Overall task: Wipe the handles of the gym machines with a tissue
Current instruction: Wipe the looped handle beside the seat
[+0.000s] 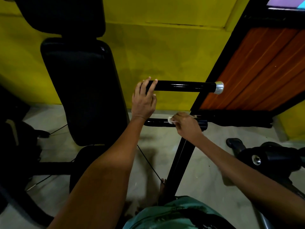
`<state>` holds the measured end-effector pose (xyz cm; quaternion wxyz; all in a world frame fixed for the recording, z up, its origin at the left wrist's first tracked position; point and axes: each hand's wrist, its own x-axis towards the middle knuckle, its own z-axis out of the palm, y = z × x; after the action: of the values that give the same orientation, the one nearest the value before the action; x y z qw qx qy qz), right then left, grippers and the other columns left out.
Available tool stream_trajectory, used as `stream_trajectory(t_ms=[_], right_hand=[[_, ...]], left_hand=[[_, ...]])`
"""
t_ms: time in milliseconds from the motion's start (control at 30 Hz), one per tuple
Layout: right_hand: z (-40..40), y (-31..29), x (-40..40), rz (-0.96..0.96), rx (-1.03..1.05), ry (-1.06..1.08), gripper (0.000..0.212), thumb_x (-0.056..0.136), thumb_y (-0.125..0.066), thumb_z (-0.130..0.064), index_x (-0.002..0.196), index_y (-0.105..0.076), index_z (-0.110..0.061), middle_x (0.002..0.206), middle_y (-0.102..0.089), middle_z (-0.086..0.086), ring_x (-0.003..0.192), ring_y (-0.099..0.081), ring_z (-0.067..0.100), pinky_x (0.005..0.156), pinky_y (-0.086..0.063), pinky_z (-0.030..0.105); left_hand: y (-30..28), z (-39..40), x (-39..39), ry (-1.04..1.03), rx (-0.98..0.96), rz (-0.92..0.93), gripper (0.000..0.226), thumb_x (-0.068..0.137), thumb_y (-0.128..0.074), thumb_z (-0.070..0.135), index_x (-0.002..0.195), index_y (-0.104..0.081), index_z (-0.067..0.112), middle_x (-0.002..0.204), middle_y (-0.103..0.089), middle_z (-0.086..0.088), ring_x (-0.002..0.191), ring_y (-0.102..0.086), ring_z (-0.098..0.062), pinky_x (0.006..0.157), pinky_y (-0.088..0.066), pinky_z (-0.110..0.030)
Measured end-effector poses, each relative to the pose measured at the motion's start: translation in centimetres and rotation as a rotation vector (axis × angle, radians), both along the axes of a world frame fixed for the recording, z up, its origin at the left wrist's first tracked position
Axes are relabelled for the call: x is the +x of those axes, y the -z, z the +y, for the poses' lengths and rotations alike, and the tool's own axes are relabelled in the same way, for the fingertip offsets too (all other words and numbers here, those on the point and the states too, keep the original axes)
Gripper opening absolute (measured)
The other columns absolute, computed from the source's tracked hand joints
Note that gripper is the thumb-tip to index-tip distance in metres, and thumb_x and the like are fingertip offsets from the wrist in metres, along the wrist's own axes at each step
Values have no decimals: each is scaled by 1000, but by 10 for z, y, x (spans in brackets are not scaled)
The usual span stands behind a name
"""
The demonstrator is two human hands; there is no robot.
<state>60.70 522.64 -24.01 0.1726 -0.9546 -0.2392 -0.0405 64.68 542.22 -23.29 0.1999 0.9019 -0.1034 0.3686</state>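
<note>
**Tissue on the lower bar, left hand steadying the upper handle**

Your left hand (pixel 144 100) reaches up to the upper handle (pixel 184 86), a glossy black bar that runs level and ends on the right in a silver cap (pixel 219 87). Your fingers (pixel 152 87) lie over the bar's left end, fairly straight and slightly spread, with the fingertips just past its top edge. The palm hangs below the bar, and the thumb sits low on the right side of the hand.

Your right hand (pixel 185 123) is lower down, on the lower bar (pixel 156 122), a second black tube that runs level beneath the first. Its fingers are curled round a small white tissue (pixel 170 120), which pokes out on the left side of the hand and touches the tube. How the fingertips sit underneath cannot be made out.

Both bars belong to a black frame whose post (pixel 179 164) slants down toward your body. Left of your hands stands a black padded backrest (pixel 82 90), with another pad (pixel 62 15) above it. Behind everything is a yellow wall (pixel 165 52), and at right a wooden panel (pixel 264 66) in a black frame. The floor (pixel 206 162) is pale and a thin cable (pixel 148 162) crosses it. A dark machine part (pixel 270 157) sits at the right edge. A green garment (pixel 173 214) shows at the bottom.
</note>
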Motion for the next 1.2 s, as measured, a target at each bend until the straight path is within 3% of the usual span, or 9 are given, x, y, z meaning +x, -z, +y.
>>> stream_trajectory(t_ms=[167, 367, 500, 700, 800, 900, 1033, 1200], right_hand=[[10, -10, 4, 88, -112, 242, 26, 83, -50, 2, 102, -67, -4, 101, -61, 17, 92, -59, 34, 73, -48, 34], [4, -15, -3, 190, -162, 297, 34, 87, -49, 3, 117, -63, -4, 114, -56, 18, 96, -60, 33, 80, -48, 34], [16, -22, -4, 196, -216, 366, 24, 86, -52, 5, 107, -63, 1, 113, -54, 20, 103, -55, 34, 82, -48, 38], [21, -25, -4, 284, -163, 303, 22, 85, -51, 6, 103, -64, 3, 105, -56, 21, 96, -59, 36, 75, -46, 34], [7, -27, -2, 238, -181, 380, 25, 85, -55, 4, 108, -62, 4, 112, -54, 21, 101, -57, 37, 84, -49, 40], [23, -26, 2, 248, -153, 379, 20, 85, -55, 4, 104, -62, 5, 111, -54, 19, 101, -56, 35, 85, -49, 38], [30, -18, -11, 245, -36, 236, 33, 87, -50, 4, 114, -66, -9, 111, -57, 15, 97, -59, 32, 78, -47, 33], [2, -16, -6, 120, -147, 309, 40, 86, -51, 7, 121, -61, -7, 111, -56, 16, 104, -56, 33, 81, -48, 39]], left_hand=[[1, 1, 2, -20, 1, -3, 50, 86, -46, 20, 135, -36, 20, 135, -32, -4, 118, -37, -28, 86, -48, -40], [1, -1, 1, -20, -5, 8, 52, 84, -46, 21, 135, -35, 20, 135, -31, -3, 119, -35, -27, 85, -48, -39], [1, 0, 2, -20, -5, 13, 53, 83, -47, 20, 135, -34, 20, 134, -31, -4, 118, -36, -27, 84, -48, -41], [0, 0, 0, -16, 4, 6, 53, 83, -47, 19, 135, -35, 19, 134, -32, -4, 117, -36, -28, 83, -48, -40], [0, 0, 0, -28, 6, 5, 53, 82, -48, 19, 134, -36, 20, 134, -32, -4, 117, -36, -28, 82, -49, -39], [0, 0, 0, -31, 15, -1, 53, 83, -48, 20, 134, -37, 19, 134, -33, -4, 118, -36, -27, 83, -48, -39], [1, 0, 1, -19, 14, -13, 53, 83, -48, 19, 134, -36, 18, 134, -33, -5, 117, -37, -29, 84, -48, -41], [-1, 0, 0, -24, 15, -12, 53, 83, -48, 19, 134, -36, 19, 134, -32, -4, 117, -37, -28, 83, -49, -39]])
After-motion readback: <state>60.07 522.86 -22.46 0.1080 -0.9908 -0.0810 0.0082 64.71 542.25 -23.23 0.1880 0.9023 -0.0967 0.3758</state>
